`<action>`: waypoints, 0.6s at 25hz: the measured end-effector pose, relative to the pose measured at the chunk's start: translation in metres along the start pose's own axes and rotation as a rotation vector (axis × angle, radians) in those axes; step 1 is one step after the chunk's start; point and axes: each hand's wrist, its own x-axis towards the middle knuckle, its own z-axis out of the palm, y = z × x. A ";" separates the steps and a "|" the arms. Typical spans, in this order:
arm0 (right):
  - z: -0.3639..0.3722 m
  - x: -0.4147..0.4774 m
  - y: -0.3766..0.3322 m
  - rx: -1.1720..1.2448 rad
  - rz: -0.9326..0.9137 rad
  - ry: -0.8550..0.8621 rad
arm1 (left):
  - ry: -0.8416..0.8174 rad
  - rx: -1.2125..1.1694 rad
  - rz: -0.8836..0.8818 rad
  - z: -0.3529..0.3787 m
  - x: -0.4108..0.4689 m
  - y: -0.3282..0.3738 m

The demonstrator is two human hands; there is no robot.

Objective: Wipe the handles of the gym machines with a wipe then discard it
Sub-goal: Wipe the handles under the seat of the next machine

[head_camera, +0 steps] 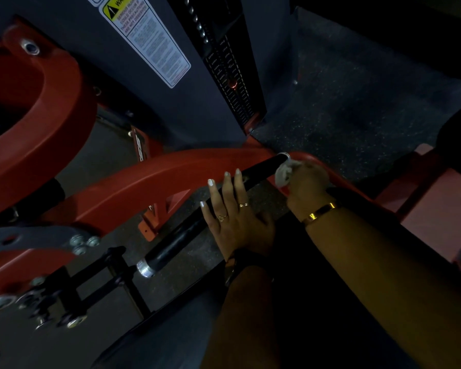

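The wipe point(282, 174) is gripped by the right hand point(308, 187) at the far end of the handle point(176, 241), at two o'clock from the left hand point(234, 217), which is laid flat on it; wiping is judged underway, with discarding not yet done.

Place: gym, light dim. Large exercise machine with red steel frame point(171, 171) and bolted joints. Dark shroud holds weight stack point(232, 83), plates in column with small number marks. Yellow-and-white warning label point(147, 35) on shroud, small print not readable. Black grip handle point(181, 238) with metal end cap, beside red arm. Floor point(343, 102): dark speckled rubber, as in gyms.
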 end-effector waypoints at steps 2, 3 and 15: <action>0.000 0.006 -0.004 -0.176 -0.219 0.107 | -0.016 -0.008 0.002 0.001 0.000 0.001; 0.000 0.005 -0.006 -0.321 -0.303 0.046 | 0.004 0.007 0.013 0.003 -0.001 0.000; -0.001 0.009 -0.001 -1.139 -0.859 -0.456 | 0.028 0.020 0.005 0.011 -0.001 -0.001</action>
